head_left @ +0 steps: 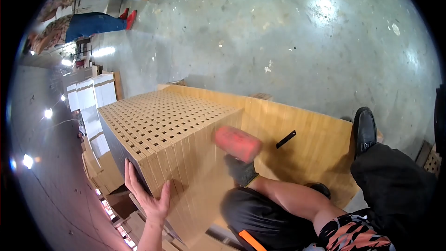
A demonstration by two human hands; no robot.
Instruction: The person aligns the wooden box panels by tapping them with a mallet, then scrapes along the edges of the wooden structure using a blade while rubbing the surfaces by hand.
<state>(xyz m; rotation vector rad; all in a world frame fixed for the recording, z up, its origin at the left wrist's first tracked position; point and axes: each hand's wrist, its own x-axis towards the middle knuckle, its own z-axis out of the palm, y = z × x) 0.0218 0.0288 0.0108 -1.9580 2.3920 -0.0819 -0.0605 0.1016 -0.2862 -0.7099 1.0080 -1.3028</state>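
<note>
A large light-wood block with rows of small square holes across its top face fills the middle of the view. Thin parallel lines run down its side. My bare left hand lies over the block's near left corner, fingers stretched along the outer face and thumb spread on the adjoining face. My right hand, in a dark glove, is closed on a red mallet. The mallet is blurred, in front of the block's right side; whether it touches the wood, I cannot tell. Its handle is mostly hidden.
A smooth wooden board extends behind and right of the block, bearing a black strip. My black shoe is at its right end. White-wrapped stacks stand left. Two people are at upper left on the concrete floor.
</note>
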